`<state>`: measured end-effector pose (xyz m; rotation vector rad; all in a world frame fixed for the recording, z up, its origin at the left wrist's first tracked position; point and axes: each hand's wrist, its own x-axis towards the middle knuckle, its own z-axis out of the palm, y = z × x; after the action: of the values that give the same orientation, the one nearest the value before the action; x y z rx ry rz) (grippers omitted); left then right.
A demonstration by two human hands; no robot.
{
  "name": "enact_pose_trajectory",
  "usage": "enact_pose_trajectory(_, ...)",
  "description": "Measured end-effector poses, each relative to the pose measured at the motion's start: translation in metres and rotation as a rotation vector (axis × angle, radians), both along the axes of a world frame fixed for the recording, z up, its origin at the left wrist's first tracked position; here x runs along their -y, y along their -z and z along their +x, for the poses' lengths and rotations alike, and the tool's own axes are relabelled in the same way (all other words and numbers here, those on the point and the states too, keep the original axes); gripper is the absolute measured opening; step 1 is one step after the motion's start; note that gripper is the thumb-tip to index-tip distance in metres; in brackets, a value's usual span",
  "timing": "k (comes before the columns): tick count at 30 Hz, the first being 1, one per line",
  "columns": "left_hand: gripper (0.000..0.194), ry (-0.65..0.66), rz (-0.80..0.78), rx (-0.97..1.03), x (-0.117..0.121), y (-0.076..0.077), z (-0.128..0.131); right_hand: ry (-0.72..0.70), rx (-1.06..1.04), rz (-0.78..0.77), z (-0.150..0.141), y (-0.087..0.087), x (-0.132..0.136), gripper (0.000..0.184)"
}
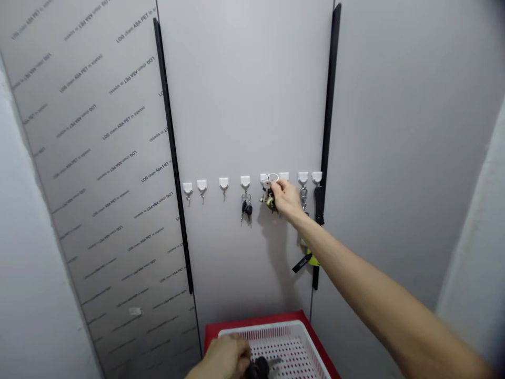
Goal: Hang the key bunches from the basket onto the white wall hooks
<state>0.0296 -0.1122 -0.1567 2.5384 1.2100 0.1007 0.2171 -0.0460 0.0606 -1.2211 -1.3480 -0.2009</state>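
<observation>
My right hand (286,199) reaches up to a row of white wall hooks (223,182) and pinches a bunch of keys on a white ring (270,197) at the hook right of the middle. Another key bunch (246,207) hangs from the hook just left of it. My left hand (226,358) is low at the near edge of a white perforated basket (292,345), closed around a black car key (261,367).
The basket rests on a red surface (224,329). Further right, a keyring (303,195) and a black strap with a yellow-green tag (311,259) hang from the last hooks. Black vertical strips (172,152) border the grey panel; a film-covered panel stands left.
</observation>
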Motion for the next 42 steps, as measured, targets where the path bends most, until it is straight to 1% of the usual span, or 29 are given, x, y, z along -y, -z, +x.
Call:
enact_pose_trajectory(1,0.020,-0.028,0.024,0.070,-0.005,-0.011,0.000,-0.026,0.011,0.002,0.001,-0.007,0.002,0.027)
enact_pose_trajectory(2,0.023,-0.057,0.073,0.166,-0.013,-0.027,0.001,-0.052,0.031,-0.029,0.002,-0.012,0.004,0.028)
enact_pose_trajectory(4,0.030,-0.155,0.174,0.371,-0.033,-0.069,0.008,-0.093,0.063,-0.172,0.003,-0.020,0.005,0.027)
enact_pose_trajectory(6,0.034,-0.225,0.285,0.601,-0.056,-0.112,0.022,-0.124,0.050,-0.347,0.003,-0.023,0.004,0.024)
enact_pose_trajectory(7,0.036,-0.294,0.334,0.685,-0.067,-0.131,0.030,-0.143,0.031,-0.413,0.004,-0.024,0.003,0.023)
enact_pose_trajectory(9,0.043,-0.428,0.406,0.777,-0.086,-0.160,0.047,-0.182,-0.020,-0.471,0.006,-0.025,0.001,0.021)
enact_pose_trajectory(10,0.041,-0.476,0.413,0.775,-0.093,-0.169,0.055,-0.195,-0.039,-0.466,0.007,-0.025,0.000,0.021)
enact_pose_trajectory(12,0.031,-0.510,0.392,0.723,-0.102,-0.180,0.066,-0.194,-0.075,-0.405,0.011,-0.028,-0.002,0.022)
enact_pose_trajectory(14,0.023,-0.488,0.367,0.695,-0.107,-0.186,0.072,-0.156,-0.100,-0.327,0.014,-0.032,-0.004,0.024)
enact_pose_trajectory(16,0.021,-0.450,0.356,0.746,-0.109,-0.193,0.072,-0.109,-0.095,-0.295,0.018,-0.036,-0.007,0.025)
enact_pose_trajectory(18,0.022,-0.402,0.332,0.857,-0.109,-0.205,0.068,-0.088,-0.043,-0.329,0.019,-0.039,-0.010,0.025)
enact_pose_trajectory(20,0.023,-0.352,0.315,0.979,-0.108,-0.223,0.063,-0.085,0.034,-0.373,0.017,-0.043,-0.011,0.025)
enact_pose_trajectory(22,0.022,-0.316,0.327,1.048,-0.106,-0.241,0.059,-0.080,0.116,-0.371,0.011,-0.048,-0.010,0.026)
enact_pose_trajectory(24,0.019,-0.280,0.336,0.994,-0.102,-0.253,0.057,-0.086,0.221,-0.336,0.002,-0.054,-0.007,0.026)
enact_pose_trajectory(25,0.018,-0.255,0.333,0.929,-0.099,-0.256,0.057,-0.100,0.289,-0.325,-0.002,-0.056,-0.005,0.026)
enact_pose_trajectory(27,0.016,-0.187,0.311,0.776,-0.093,-0.252,0.056,-0.143,0.441,-0.328,-0.008,-0.053,0.002,0.024)
enact_pose_trajectory(28,0.016,-0.150,0.292,0.714,-0.089,-0.245,0.055,-0.167,0.505,-0.344,-0.010,-0.047,0.007,0.024)
enact_pose_trajectory(29,0.016,-0.111,0.263,0.666,-0.084,-0.234,0.053,-0.196,0.552,-0.374,-0.010,-0.037,0.012,0.024)
enact_pose_trajectory(30,0.016,-0.074,0.220,0.629,-0.079,-0.219,0.050,-0.231,0.579,-0.419,-0.010,-0.023,0.018,0.025)
enact_pose_trajectory(31,0.016,-0.034,0.165,0.596,-0.073,-0.202,0.048,-0.267,0.588,-0.475,-0.009,-0.004,0.025,0.026)
enact_pose_trajectory(32,0.017,-0.001,0.100,0.558,-0.067,-0.181,0.045,-0.320,0.580,-0.550,-0.007,0.019,0.031,0.026)
enact_pose_trajectory(34,0.019,0.052,-0.014,0.446,-0.054,-0.134,0.042,-0.394,0.556,-0.710,-0.004,0.075,0.046,0.026)
enact_pose_trajectory(36,0.021,0.053,-0.098,0.341,-0.040,-0.084,0.041,-0.464,0.530,-0.855,-0.002,0.136,0.061,0.025)
enact_pose_trajectory(37,0.022,0.037,-0.132,0.285,-0.034,-0.061,0.041,-0.482,0.528,-0.899,-0.001,0.164,0.068,0.024)
enact_pose_trajectory(38,0.023,0.017,-0.154,0.238,-0.029,-0.040,0.042,-0.465,0.532,-0.928,-0.001,0.188,0.073,0.022)
enact_pose_trajectory(39,0.023,0.001,-0.179,0.190,-0.025,-0.024,0.043,-0.448,0.531,-0.959,0.000,0.207,0.078,0.020)
enact_pose_trajectory(40,0.023,-0.005,-0.200,0.147,-0.022,-0.012,0.045,-0.444,0.534,-0.981,0.001,0.219,0.081,0.019)
enact_pose_trajectory(41,0.023,0.002,-0.214,0.111,-0.021,-0.005,0.047,-0.443,0.528,-0.988,0.003,0.224,0.083,0.018)
enact_pose_trajectory(42,0.023,0.016,-0.217,0.091,-0.021,-0.004,0.049,-0.446,0.509,-0.974,0.007,0.221,0.083,0.017)
